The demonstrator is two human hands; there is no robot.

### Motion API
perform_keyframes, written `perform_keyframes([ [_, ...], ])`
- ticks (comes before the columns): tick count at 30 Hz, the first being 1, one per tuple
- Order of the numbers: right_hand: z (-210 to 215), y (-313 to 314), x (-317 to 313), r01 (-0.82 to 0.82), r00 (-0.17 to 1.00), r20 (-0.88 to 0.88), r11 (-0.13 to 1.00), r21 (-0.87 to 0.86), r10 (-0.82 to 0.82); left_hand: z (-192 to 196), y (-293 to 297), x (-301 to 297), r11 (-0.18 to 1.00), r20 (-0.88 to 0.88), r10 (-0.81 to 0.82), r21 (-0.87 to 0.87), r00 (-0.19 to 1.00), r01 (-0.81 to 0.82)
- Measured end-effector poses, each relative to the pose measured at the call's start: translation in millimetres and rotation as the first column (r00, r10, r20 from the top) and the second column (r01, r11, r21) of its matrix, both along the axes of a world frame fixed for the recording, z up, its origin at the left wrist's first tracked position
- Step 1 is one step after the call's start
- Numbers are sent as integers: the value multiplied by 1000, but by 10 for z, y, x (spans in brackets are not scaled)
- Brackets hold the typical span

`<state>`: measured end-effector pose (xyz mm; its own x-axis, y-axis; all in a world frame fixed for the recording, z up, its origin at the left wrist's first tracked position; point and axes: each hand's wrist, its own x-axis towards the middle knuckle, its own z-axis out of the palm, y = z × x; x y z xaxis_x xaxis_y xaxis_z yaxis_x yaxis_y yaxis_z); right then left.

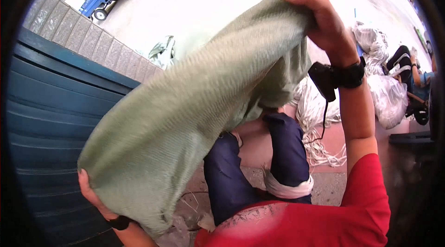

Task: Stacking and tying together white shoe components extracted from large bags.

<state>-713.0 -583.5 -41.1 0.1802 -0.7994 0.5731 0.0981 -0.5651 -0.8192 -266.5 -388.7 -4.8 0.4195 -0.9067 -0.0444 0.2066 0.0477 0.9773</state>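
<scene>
1. While we have the big green cloth (pixel 185 89) up in the air, it runs from the near left to the far right, and part of it is over our legs (pixel 289 154).
2. Our right hand (pixel 322 17) is clamped on its far right end.
3. Our left hand (pixel 95 196) is at its near left end. The cloth hides most of those fingers, so we cannot tell if they are closed on it.
4. We think the lifting and spreading part is done. Loose folds hang below the right hand, and the cloth is not flat or put down yet.
5. We see no words on the cloth. Our red shirt (pixel 366 200) has small dark print on the front, but it is too blurry for us to read.
</scene>
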Motion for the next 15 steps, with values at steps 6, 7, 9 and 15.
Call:
perform_keyframes([
  [6,-491,-486,12,-11,976,180,788,616,-127,-483,-337,142,964,497,-184,261,848,56],
  [7,-549,-559,20,-16,971,190,760,650,-142,-554,-376,202,951,462,-231,293,856,99],
  [9,-581,-647,49,-31,981,167,771,636,-98,-664,-462,256,935,425,-275,326,863,137],
  [15,-742,-1248,164,-9,986,-112,712,702,123,-1156,-1057,338,891,369,-369,401,853,212],
])
